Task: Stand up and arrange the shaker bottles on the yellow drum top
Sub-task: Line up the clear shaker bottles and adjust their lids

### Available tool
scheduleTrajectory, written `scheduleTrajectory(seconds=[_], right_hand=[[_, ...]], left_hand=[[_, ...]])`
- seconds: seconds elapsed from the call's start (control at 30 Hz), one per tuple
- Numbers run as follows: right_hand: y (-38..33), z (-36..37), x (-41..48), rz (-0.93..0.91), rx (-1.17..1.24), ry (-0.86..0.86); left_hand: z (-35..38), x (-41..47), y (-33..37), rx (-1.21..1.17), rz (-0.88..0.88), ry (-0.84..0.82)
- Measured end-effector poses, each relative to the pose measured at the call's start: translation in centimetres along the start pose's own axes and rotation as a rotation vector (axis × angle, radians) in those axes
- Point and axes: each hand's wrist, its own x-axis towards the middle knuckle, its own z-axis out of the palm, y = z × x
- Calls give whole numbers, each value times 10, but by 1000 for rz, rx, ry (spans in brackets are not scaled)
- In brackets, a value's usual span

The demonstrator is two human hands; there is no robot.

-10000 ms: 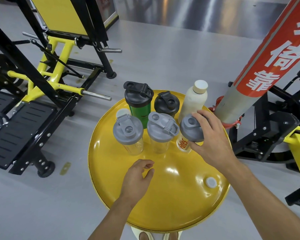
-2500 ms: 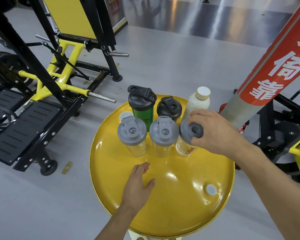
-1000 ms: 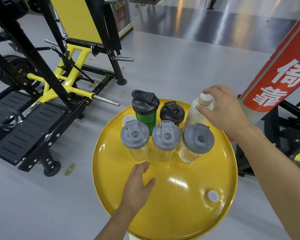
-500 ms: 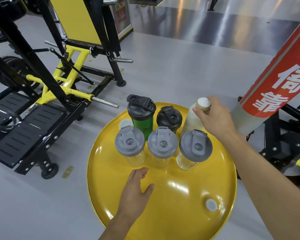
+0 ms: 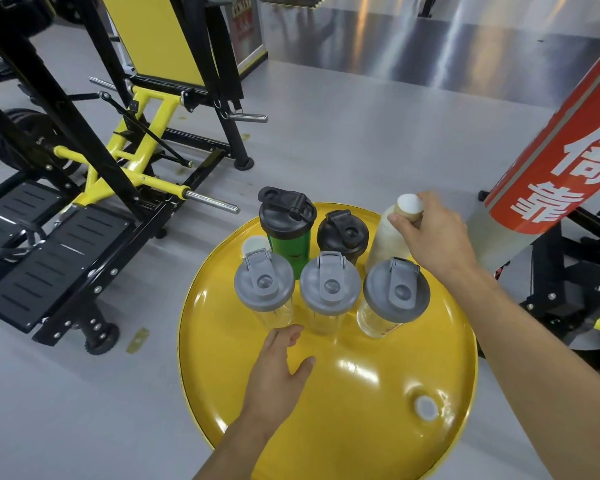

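Several bottles stand upright in two rows on the yellow drum top [image 5: 361, 420]. The front row holds three clear shakers with grey lids: left [image 5: 264, 289], middle [image 5: 329, 291], right [image 5: 395, 296]. Behind them stand a green shaker with a black lid [image 5: 288, 230], a black shaker [image 5: 343, 235] and a cream bottle with a white cap [image 5: 388, 240]. My right hand [image 5: 430, 233] grips the cream bottle at its neck, under the cap. My left hand [image 5: 278, 372] rests flat on the drum, fingers apart, just in front of the left clear shaker.
A white bung cap [image 5: 426, 407] sits in the drum top at the near right. A small white disc [image 5: 253, 244] shows behind the left shaker. A yellow-and-black gym machine [image 5: 94, 174] stands to the left, a red-and-white padded post [image 5: 548, 174] to the right.
My right hand left the right grey-lidded shaker, which now stands in line, and took hold of the cream bottle's neck. The left hand stayed flat on the drum.
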Motion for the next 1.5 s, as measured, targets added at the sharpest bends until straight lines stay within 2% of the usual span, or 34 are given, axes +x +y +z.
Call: scheduleTrajectory(seconds=[0.77,0.97,1.5], right_hand=[[-10,-2,-3,52,94,-91],[-13,-6,-7,45,49,-115],[-21,-11,-28,16,12,-64]], left_hand=[[-13,2,5,3,29,-4],[-15,0,7,1,38,-15],[-27,-8,7,-10,73,-49]])
